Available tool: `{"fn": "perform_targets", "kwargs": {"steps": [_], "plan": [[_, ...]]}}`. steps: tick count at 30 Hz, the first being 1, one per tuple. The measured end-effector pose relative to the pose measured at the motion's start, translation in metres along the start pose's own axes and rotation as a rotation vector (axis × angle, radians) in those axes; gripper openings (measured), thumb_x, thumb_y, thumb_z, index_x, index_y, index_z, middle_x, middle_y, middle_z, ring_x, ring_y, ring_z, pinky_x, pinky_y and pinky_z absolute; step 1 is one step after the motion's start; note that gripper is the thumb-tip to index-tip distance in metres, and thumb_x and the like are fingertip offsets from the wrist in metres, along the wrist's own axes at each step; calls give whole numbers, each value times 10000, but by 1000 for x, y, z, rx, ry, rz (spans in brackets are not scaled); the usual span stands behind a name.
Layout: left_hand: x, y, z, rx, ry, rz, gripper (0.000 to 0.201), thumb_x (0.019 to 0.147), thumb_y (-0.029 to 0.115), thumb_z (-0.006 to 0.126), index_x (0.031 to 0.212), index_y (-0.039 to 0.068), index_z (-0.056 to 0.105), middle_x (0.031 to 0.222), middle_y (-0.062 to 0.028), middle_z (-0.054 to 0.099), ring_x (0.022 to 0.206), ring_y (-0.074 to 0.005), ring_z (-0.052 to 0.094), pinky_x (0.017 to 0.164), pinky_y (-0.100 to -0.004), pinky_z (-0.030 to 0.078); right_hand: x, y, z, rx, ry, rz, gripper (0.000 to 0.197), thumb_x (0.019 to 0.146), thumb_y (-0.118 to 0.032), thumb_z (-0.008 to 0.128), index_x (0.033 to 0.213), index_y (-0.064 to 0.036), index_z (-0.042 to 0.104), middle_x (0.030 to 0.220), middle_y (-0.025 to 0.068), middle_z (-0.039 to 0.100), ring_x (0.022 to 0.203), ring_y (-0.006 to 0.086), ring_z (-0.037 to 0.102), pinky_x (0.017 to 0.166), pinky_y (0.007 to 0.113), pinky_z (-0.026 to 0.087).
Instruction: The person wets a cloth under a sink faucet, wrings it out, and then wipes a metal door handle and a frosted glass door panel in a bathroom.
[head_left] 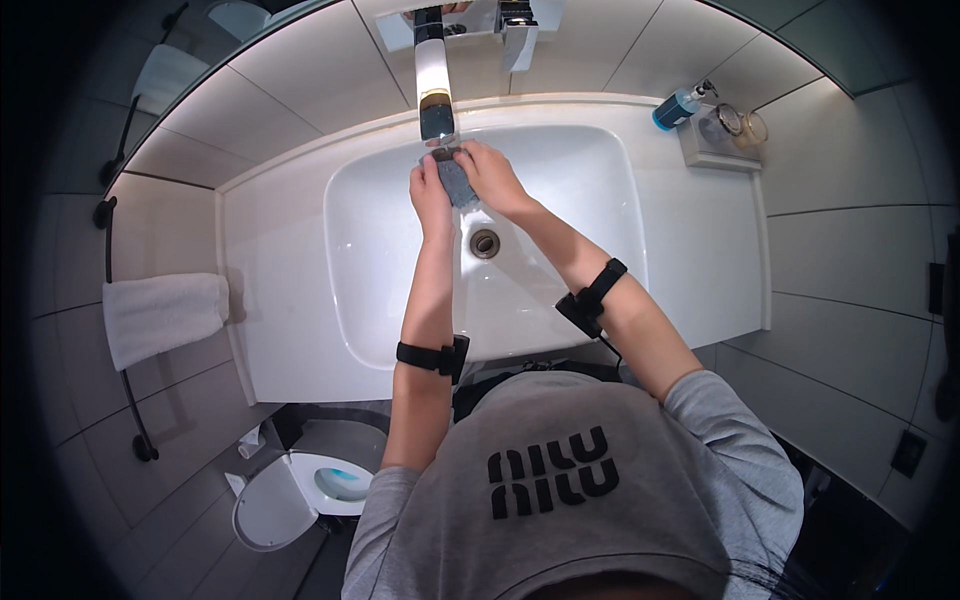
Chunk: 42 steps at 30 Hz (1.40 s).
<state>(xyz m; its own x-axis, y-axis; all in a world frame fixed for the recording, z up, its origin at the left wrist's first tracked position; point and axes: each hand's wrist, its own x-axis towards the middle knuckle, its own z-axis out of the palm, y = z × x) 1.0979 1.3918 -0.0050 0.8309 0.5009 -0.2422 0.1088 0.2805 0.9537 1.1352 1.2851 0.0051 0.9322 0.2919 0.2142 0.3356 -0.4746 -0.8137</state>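
Both my hands are raised over the white sink basin [560, 170], just under the spout of the tall chrome tap [434, 85]. Between them is a small dark grey sponge or cloth [456, 180]. My left hand [429, 190] grips its left side and my right hand [490, 175] folds over its top and right side. The drain [485, 243] lies just below my hands. Each of my forearms wears a black band.
A blue-capped bottle [678, 107] and glass jars [735, 124] stand on a small tray at the counter's back right. A white towel [160, 315] hangs on a black rail at the left. An open toilet [300, 490] sits lower left, with tiled walls around.
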Motion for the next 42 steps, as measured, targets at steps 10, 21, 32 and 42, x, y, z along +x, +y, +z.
{"fn": "perform_targets", "kwargs": {"steps": [10, 21, 32, 42], "plan": [[7, -4, 15, 205, 38, -9, 501, 978, 453, 370, 944, 0, 581, 755, -29, 560, 664, -103, 504, 587, -261, 402, 8, -31, 3, 265, -212, 350, 435, 967, -312, 341, 1002, 28, 610, 812, 196, 650, 748, 322, 627, 684, 390, 468], [10, -3, 10, 201, -69, 183, 504, 983, 428, 361, 965, -18, 594, 925, -106, 625, 819, -151, 564, 714, -290, 442, 15, 1, 10, 1102, -219, 660, 450, 969, -368, 412, 1036, 35, 602, 935, 69, 647, 805, 157, 615, 685, 309, 473], [20, -11, -19, 117, 29, 73, 305, 975, 334, 436, 1092, 57, 485, 930, -58, 589, 793, -111, 556, 679, -268, 464, 2, 3, -5, 789, -167, 232, 268, 880, -116, 593, 1101, 31, 554, 991, 77, 618, 920, 146, 576, 778, 272, 458], [-1, 16, 0, 59, -230, -200, 581, 955, 561, 281, 1228, 95, 498, 1019, -36, 593, 920, -122, 587, 724, -278, 498, 17, -4, 17, 387, -38, 93, 253, 926, -180, 529, 1107, -14, 594, 933, 68, 620, 900, 173, 579, 836, 279, 441]]}}
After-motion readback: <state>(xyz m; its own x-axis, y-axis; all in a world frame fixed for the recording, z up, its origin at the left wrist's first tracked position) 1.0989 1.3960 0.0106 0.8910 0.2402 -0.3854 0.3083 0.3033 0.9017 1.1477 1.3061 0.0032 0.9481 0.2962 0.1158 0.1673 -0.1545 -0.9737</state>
